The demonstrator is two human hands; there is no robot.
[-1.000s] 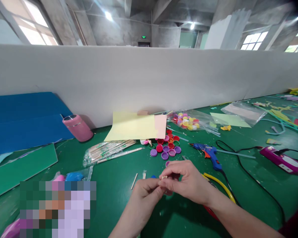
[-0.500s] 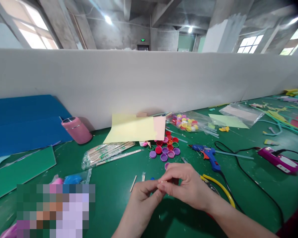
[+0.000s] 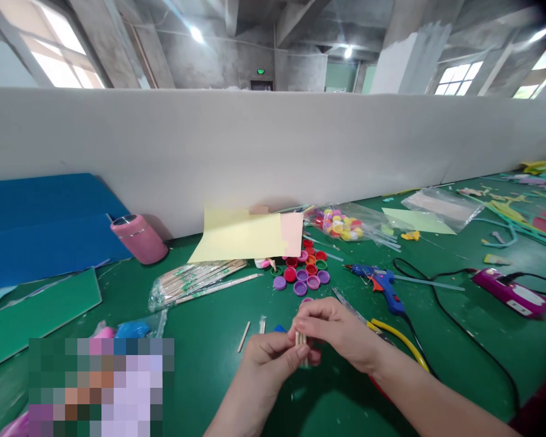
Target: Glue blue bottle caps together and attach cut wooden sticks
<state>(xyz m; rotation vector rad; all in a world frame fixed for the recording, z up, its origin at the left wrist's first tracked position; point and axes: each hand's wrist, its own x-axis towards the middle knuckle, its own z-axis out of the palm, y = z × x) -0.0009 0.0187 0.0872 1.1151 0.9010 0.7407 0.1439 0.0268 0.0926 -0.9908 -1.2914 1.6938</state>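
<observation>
Between my two hands is a small bundle of short wooden sticks [image 3: 301, 341], upright and partly covered by fingers. My left hand [image 3: 270, 364] pinches its lower part with thumb and fingers. From the right, my right hand [image 3: 334, 331] grips the top and far side. On the table just left of the hands lie a single short stick [image 3: 244, 337] and a small pale piece [image 3: 262, 325]. A bit of blue [image 3: 279, 328] shows behind my left fingers. Beyond my right hand are purple and red bottle caps [image 3: 301, 286].
A blue glue gun [image 3: 382, 285] with its cord lies to the right, near yellow-handled pliers [image 3: 400, 340] and a purple power strip [image 3: 512, 294]. Bagged sticks [image 3: 195, 282], a pink cylinder [image 3: 141, 238] and yellow paper [image 3: 241, 237] stand behind. A white partition [image 3: 273, 152] borders the table.
The bundle has turned upright in my hands, so the sides of its sticks now show. My right fingers have shifted to its top; both hands stay in nearly the same place.
</observation>
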